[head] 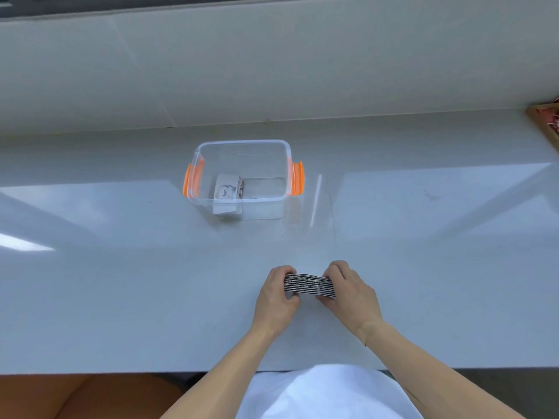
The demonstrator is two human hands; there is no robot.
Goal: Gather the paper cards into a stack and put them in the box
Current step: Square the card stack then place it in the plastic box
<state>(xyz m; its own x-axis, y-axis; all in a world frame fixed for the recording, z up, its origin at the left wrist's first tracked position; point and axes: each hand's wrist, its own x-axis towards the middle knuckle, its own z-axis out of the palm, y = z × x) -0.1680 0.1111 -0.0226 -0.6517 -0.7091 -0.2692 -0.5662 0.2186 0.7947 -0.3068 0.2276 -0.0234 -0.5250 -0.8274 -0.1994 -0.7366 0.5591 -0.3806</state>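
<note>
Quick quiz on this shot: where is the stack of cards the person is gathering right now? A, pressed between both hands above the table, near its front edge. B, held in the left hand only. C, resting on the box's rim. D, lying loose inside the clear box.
A: the left hand and right hand squeeze the card stack from both ends, well short of the clear box.
</note>
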